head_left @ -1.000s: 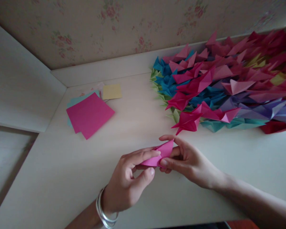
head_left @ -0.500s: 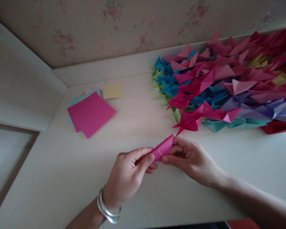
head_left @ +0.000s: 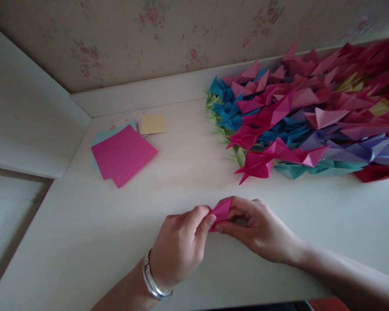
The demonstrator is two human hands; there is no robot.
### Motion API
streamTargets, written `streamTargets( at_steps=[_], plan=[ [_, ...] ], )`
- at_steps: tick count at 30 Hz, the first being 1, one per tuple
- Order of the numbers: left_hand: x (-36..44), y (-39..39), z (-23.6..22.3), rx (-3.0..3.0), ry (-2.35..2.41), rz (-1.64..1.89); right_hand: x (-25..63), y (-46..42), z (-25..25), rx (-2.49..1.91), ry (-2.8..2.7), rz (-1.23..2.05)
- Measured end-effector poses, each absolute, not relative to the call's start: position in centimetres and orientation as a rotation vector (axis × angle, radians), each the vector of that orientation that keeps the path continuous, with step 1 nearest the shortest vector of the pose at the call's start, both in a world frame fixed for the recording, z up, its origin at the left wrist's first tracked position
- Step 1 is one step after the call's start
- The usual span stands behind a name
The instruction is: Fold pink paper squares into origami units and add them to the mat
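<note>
A small folded piece of pink origami paper (head_left: pixel 221 211) is held just above the table, between both hands. My left hand (head_left: pixel 184 242), with silver bangles at the wrist, pinches its left end between thumb and bent index finger. From the other side, my right hand (head_left: pixel 251 224) grips the right part, thumb at the lower edge and fingers behind. Much of the paper is hidden by the fingers. Beyond the right hand lies a folded magenta paper crane (head_left: pixel 257 165), at the near edge of a large heap.
The heap of folded paper cranes (head_left: pixel 311 116) in several colours fills the back right. Flat magenta sheets (head_left: pixel 125 155) lie at left over a light blue sheet (head_left: pixel 108 134), beside a yellow square (head_left: pixel 153 123). A floral wall (head_left: pixel 168 47) rises behind the white table (head_left: pixel 94 242).
The left fingers, earlier laid along the paper, have curled into a pinch on it. Both hands have drawn closer together, and less of the pink paper shows.
</note>
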State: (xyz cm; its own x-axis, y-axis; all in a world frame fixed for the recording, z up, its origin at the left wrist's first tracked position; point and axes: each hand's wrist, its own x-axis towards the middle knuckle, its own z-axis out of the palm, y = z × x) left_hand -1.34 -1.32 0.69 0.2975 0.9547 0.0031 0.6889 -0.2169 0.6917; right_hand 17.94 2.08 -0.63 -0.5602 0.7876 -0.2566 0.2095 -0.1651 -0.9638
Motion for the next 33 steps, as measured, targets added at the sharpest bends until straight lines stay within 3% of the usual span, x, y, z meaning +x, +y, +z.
streamTargets(
  at_steps=[17,27,30,33],
  plan=[
    [-0.7,-1.2,1.5,1.638,1.225,0.569,18.7,2.6,-0.2,-1.208,-1.902,1.549],
    [-1.1,-1.1,1.7,1.378,1.374,0.580,18.8,3.2,-0.6,-1.161,-1.310,1.580],
    [-1.2,-1.0,1.3,1.385,1.509,0.705,19.0,2.6,-0.9,-1.188,-1.371,1.382],
    [-1.1,-0.7,1.0,1.454,1.576,0.796,18.4,1.5,-1.0,-1.186,-1.541,1.395]
  ],
)
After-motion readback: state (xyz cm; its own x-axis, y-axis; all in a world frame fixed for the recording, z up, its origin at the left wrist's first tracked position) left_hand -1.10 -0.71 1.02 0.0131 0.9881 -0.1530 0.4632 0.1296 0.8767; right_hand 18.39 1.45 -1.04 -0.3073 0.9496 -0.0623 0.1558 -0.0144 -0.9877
